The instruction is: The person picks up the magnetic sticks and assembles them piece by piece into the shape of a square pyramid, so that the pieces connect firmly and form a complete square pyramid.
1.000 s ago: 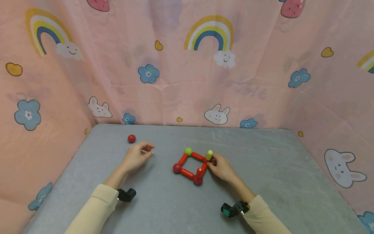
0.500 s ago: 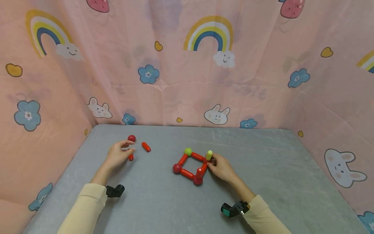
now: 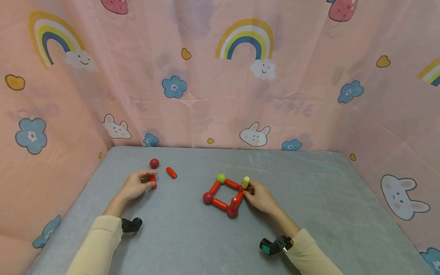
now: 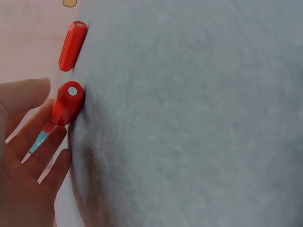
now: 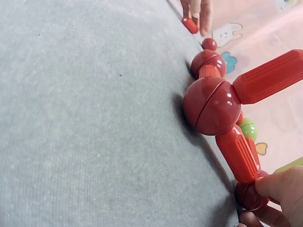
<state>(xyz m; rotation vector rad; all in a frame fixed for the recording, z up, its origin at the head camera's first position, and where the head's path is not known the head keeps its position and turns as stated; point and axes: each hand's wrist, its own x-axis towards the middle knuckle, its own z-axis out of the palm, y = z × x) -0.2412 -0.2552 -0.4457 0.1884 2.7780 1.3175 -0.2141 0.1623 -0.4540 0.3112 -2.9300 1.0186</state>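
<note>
In the head view, my left hand (image 3: 134,186) is at a short red rod (image 3: 153,182), its thumb and fingers on either side of it. The left wrist view shows this rod (image 4: 67,104) just off the thumb tip, with a small gap. My right hand (image 3: 262,198) pinches a dark red ball (image 5: 248,195) at the right corner of a four-sided frame of magnetic rods and balls. A yellow-green rod (image 3: 245,182) stands up from that corner. Another upright red rod (image 3: 234,202) rises from the near corner ball (image 3: 232,212). The far corner is a green ball (image 3: 221,178).
A loose red ball (image 3: 154,163) and a second loose red rod (image 3: 171,172) lie beyond my left hand on the grey table (image 3: 192,244). A pink printed curtain (image 3: 206,114) hangs behind and at both sides.
My left hand moved left from beside the second loose red rod, uncovering it, and came around the other rod. My right hand and the frame stayed in place.
</note>
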